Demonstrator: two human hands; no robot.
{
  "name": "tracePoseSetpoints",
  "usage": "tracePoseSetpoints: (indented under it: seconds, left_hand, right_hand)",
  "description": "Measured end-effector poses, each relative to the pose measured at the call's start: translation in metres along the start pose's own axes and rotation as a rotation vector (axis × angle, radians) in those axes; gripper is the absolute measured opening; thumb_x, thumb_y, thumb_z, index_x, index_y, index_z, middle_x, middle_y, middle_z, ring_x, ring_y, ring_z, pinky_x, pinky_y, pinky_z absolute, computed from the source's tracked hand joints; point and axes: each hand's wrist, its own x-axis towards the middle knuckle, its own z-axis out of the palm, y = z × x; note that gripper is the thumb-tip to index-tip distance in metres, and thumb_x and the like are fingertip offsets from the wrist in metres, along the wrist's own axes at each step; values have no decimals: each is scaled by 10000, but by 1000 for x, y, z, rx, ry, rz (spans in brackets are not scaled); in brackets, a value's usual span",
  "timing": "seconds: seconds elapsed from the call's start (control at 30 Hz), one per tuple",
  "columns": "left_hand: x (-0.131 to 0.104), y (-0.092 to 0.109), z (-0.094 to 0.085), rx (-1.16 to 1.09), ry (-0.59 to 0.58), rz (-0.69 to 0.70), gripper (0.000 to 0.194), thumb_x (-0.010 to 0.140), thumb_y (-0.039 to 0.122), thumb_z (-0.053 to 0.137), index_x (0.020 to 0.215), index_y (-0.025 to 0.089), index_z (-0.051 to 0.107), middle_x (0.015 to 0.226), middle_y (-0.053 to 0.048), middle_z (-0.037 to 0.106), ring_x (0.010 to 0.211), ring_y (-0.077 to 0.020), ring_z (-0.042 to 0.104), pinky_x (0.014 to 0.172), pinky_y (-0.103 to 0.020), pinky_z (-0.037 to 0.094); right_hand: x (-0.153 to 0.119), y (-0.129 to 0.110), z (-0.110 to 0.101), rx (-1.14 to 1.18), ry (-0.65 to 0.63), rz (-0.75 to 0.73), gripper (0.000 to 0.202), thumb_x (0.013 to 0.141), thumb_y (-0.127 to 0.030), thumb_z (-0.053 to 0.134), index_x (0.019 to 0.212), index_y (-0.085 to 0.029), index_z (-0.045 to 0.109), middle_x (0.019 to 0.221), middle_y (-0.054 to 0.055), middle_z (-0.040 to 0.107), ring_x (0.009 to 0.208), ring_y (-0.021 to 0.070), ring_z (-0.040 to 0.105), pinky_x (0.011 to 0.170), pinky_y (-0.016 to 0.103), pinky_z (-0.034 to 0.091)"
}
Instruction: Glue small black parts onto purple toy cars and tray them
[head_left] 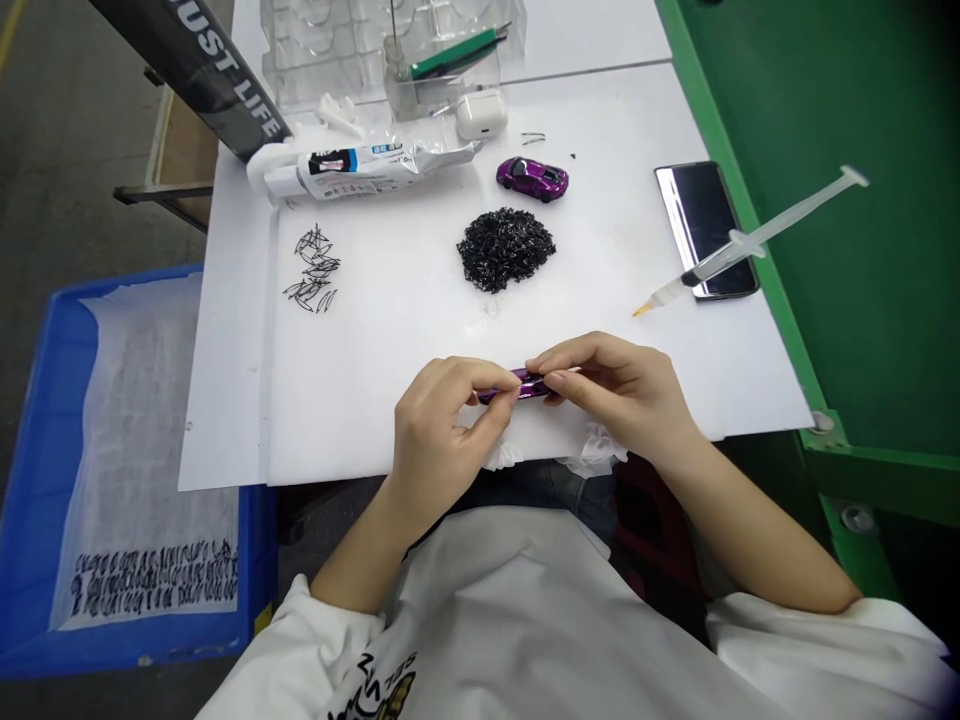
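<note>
In the head view, the left hand (439, 425) and the right hand (626, 395) pinch a shiny purple toy (530, 389) with fingers and thumbs, close to the front edge of the desk (352, 390). A white strip of desk lies between the hands and a heap of black bits (506, 250). A syringe (720, 262) lies over a phone (701, 215), poking past the right edge.

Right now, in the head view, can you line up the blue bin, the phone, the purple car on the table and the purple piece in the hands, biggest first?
1. Blue bin
2. Phone
3. Purple car

Not ranked: purple piece, because fingers hide part of it.
</note>
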Motion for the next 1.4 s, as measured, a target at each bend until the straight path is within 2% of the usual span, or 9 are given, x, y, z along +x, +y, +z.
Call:
tracePoseSetpoints:
  seconds: [0.23,0.4,0.57,0.73,0.93,1.2,1.27,1.4]
  left_hand:
    - [-1,-1,3,-72,66,-74,126,771,111,660,823,211,605,774,46,650,665,-84,554,603,-219,470]
    - [-4,0,-2,-8,56,-134,140,756,108,662,819,210,590,772,43,638,617,-83,523,586,-229,459]
    - [-3,2,-7,88,13,-153,143,748,116,665,819,211,585,767,54,638,611,-79,515,580,-220,449]
    - [-1,4,-6,134,-11,-162,137,746,111,656,806,213,585,753,58,635,611,-79,515,553,-213,433]
    - [1,7,-6,203,-21,-102,142,746,109,651,802,223,587,743,52,646,646,-108,536,553,-241,441]
    - [-2,13,-6,285,-121,-30,196,732,50,631,804,223,571,716,65,653,693,-124,539,618,-247,456]
    - [-4,12,-4,298,-172,-34,212,728,38,612,842,214,575,762,41,651,733,-137,545,667,-263,468]
    - [-5,7,-3,296,-217,-116,267,726,99,632,963,199,558,987,-35,632,924,-197,550,771,-330,474]
  right_hand:
    - [-1,-2,-1,-33,-9,-24,114,801,-286,625,877,-212,665,871,16,695,749,128,651,634,250,573]
    - [-3,-2,-2,51,-42,-44,164,862,-279,536,983,-224,633,962,27,679,818,146,652,656,279,577]
    - [-4,0,-3,101,-72,-94,191,877,-200,483,1010,-231,617,984,19,670,881,147,640,660,272,577]
    - [-4,-2,-3,73,-85,-107,214,862,-144,471,997,-226,615,974,16,670,813,125,643,672,268,571]
    - [-5,-3,-4,27,-110,-92,232,844,-140,465,996,-228,616,987,22,671,828,145,646,680,291,575]
    - [-6,-2,-4,-15,-120,-76,255,832,-106,455,958,-232,637,936,10,679,818,136,643,630,257,557]
    - [-6,-2,-5,-17,-126,-64,253,834,-109,454,957,-233,638,910,10,684,824,140,645,607,248,544]
    - [-8,-3,-6,-39,-118,-29,240,834,-127,453,961,-228,630,882,18,685,825,157,648,588,260,525]
